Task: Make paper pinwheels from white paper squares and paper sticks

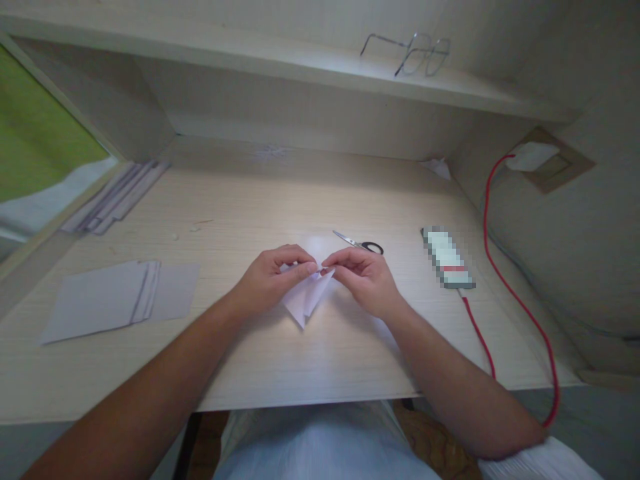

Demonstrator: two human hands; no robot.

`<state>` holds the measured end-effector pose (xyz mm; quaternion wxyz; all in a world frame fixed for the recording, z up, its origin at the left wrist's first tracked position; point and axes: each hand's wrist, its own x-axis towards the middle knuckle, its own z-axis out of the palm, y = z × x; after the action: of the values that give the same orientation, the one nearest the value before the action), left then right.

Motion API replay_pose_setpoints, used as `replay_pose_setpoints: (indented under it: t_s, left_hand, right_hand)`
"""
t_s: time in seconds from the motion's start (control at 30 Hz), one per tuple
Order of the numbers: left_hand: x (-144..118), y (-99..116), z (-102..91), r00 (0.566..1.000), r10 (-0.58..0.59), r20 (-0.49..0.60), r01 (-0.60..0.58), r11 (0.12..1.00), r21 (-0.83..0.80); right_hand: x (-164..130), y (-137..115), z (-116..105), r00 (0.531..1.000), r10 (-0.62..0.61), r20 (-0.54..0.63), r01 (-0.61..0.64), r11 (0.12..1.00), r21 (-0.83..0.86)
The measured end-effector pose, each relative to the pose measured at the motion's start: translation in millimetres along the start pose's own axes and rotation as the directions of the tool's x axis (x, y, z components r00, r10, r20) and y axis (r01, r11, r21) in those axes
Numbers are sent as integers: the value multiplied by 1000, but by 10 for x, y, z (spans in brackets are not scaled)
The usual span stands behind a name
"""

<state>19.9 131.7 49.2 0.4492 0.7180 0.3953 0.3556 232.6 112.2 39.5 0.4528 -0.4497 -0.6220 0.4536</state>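
Note:
A folded white paper piece (306,299) with a pointed lower tip rests on the pale wooden desk (250,207), just in front of me. My left hand (273,275) pinches its upper left part between thumb and fingers. My right hand (364,275) pinches the upper right part, fingertips almost meeting the left hand's. Small scissors (359,244) with black handles lie just behind my right hand.
A stack of white sheets (120,299) lies at the left. Paper strips (116,199) sit at the far left by the window. A phone (447,257) on a red cable (520,300) lies at the right. Glasses (415,55) rest on the shelf above.

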Motion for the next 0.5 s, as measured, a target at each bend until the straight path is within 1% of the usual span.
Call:
replay_pose_setpoints:
  t_s: [0.1, 0.17, 0.23, 0.3, 0.37, 0.43, 0.5]
  left_hand:
    - [1, -30, 1, 998, -50, 30, 51, 997, -51]
    - [0, -57, 8, 997, -72, 36, 74, 994, -81]
    - [-3, -71, 17, 998, -54, -12, 53, 995, -81]
    - [-7, -61, 24, 994, 10, -109, -13, 1000, -27]
    - [-11, -32, 25, 976, 105, -193, -96, 994, 57]
    - [-11, 1, 21, 956, 189, -223, -164, 979, 124]
    - [-10, 22, 17, 946, 237, -221, -205, 966, 159]
  right_hand:
    - [7, -13, 1, 1000, 2, 18, -3, 999, 39]
    - [19, -24, 6, 999, 30, 34, -33, 994, 108]
    - [33, -36, 12, 996, 78, 49, -86, 979, 184]
    - [43, -44, 18, 990, 126, 55, -136, 963, 233]
    - [48, -45, 25, 986, 157, 56, -166, 954, 248]
    - [47, -41, 32, 984, 166, 59, -175, 951, 253]
    - [45, -34, 38, 984, 166, 67, -177, 950, 257]
